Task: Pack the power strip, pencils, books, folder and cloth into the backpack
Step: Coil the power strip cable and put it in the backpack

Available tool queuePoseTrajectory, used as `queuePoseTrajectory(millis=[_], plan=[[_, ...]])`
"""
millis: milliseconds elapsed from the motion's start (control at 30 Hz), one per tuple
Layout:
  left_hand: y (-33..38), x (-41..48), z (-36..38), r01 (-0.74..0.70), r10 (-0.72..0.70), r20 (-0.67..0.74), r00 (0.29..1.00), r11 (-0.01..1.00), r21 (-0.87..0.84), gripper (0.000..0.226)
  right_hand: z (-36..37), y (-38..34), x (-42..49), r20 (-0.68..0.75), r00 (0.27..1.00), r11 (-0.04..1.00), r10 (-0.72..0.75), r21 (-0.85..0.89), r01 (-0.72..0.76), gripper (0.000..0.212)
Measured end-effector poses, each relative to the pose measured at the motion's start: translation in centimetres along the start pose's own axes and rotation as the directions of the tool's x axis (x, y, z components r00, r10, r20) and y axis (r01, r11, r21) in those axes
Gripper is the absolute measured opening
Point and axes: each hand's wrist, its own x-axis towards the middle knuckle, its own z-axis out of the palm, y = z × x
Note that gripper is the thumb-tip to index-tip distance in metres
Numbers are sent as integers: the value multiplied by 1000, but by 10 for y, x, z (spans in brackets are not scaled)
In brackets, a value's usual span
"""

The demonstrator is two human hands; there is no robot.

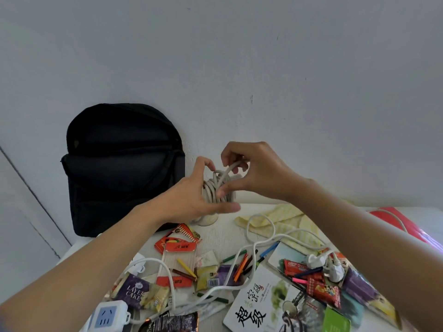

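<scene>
Above the tabletop (225, 238), the left hand (189, 200) grips the cord coil (212, 189), the right hand (259, 173) pinches a loop (230, 168); the backpack (119, 168) stands to their left.

backpack (119, 168) – matt blk cloth, glossy book (254, 298)

Pretty sure this is someone's home study corner or dorm room: white desk (224, 236) against a bare white wall (239, 68), littered with snack packets (134, 292), loose coloured pencils (242, 265), a Chinese-titled book (254, 305), and a black backpack (119, 168) at the far left edge.
</scene>
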Motion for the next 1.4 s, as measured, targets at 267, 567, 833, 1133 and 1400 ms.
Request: queuePoseTrajectory(millis=[267,567,833,1133,1400], plan=[[14,-9,4,-158,178,68,982,962,-224,74,-2,-4,13,171,984,941,58,321,-111,23],[10,-12,13,-264,197,-203,959,881,-393,80,-3,-12,29,316,855,788,411,349,-507,37],[11,-4,-4,-352,169,-331,928,686,-636,49,0,25,11,490,790,281,368,752,-597,26],[7,11,9,-252,-69,-414,908,699,-669,49,28,17,7,192,732,485,654,636,-600,21],[-9,24,16,-148,-154,-287,946,584,-798,26,42,16,3,38,667,564,744,500,-657,37]])
